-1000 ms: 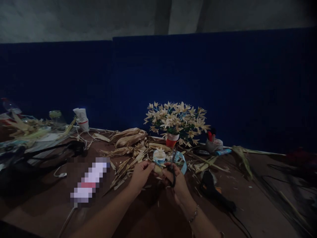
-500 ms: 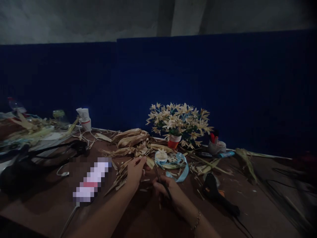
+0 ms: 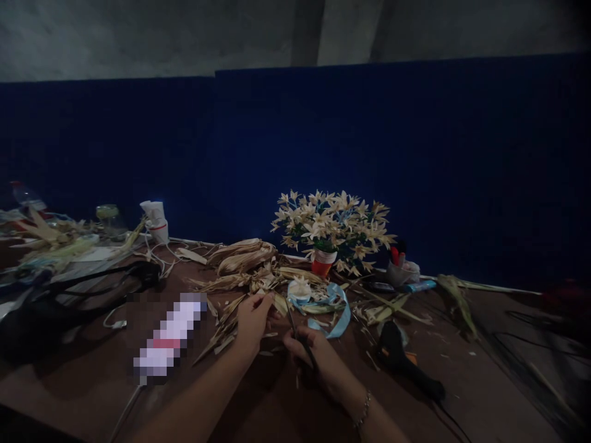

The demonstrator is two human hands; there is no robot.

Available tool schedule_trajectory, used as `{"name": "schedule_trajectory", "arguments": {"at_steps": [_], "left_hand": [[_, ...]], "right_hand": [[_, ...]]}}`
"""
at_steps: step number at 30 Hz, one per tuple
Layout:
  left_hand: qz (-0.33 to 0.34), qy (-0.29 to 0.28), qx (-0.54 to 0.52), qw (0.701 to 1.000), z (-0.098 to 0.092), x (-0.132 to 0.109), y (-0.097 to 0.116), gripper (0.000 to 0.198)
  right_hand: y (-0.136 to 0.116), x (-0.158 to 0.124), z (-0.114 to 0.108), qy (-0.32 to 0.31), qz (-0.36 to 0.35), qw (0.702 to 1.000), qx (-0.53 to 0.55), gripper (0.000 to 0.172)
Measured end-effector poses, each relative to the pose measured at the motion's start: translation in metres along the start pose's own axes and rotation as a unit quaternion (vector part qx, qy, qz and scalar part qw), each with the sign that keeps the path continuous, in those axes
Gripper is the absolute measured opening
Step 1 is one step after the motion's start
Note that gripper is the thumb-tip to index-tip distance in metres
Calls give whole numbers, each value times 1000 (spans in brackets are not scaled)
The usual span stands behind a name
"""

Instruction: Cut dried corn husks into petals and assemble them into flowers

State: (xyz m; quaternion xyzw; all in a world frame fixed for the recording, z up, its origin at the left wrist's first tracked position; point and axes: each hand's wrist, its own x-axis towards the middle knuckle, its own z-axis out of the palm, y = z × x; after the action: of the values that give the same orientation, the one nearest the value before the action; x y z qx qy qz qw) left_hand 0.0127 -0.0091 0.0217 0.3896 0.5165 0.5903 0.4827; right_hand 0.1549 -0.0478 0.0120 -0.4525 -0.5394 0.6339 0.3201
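My left hand (image 3: 253, 317) is closed in a pinch at the middle of the table, with a pale strip of corn husk (image 3: 280, 304) at its fingertips. My right hand (image 3: 310, 352) is wrapped round dark-handled scissors (image 3: 292, 319), whose blades point up and away, close to that strip. Just beyond the hands is a bundle of dried corn husks (image 3: 247, 257). A blue ribbon (image 3: 340, 320) curls past the right hand beside a pale husk flower (image 3: 301, 288). Behind stands a red and white cup (image 3: 324, 263) full of husk flowers (image 3: 330, 223).
A black glue gun (image 3: 401, 357) lies to the right with its cord. On the left are a blurred-out pale device (image 3: 170, 338) with a cable, and black straps (image 3: 106, 277). A cup of pens (image 3: 401, 269) stands at the back, before a blue partition (image 3: 323, 135).
The hands stay nearly in place. The scissors have shifted slightly in the right hand's grip, and the whole view has moved a little.
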Motion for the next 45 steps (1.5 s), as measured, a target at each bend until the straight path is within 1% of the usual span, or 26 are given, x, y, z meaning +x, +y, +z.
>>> {"name": "schedule_trajectory", "arguments": {"at_steps": [7,15,22,29,34,45], "left_hand": [[-4,5,-20,1000,2,-1,0,28],[-3,-13,-30,999,1,-1,1,28],[-6,-18,-45,999,0,-1,4,28],[-15,-29,-51,998,-1,1,2,28],[-21,-42,-53,997,-2,1,4,29],[-7,-62,-40,997,-6,5,3,31]], "right_hand": [[-4,-1,2,31,0,999,-8,34],[-5,0,2,47,-16,999,-4,35],[3,2,-2,50,-20,998,-19,34],[4,1,-2,47,-34,998,-15,32],[4,1,-3,30,-30,999,-19,33],[4,-1,-6,25,-37,999,-25,32]]}}
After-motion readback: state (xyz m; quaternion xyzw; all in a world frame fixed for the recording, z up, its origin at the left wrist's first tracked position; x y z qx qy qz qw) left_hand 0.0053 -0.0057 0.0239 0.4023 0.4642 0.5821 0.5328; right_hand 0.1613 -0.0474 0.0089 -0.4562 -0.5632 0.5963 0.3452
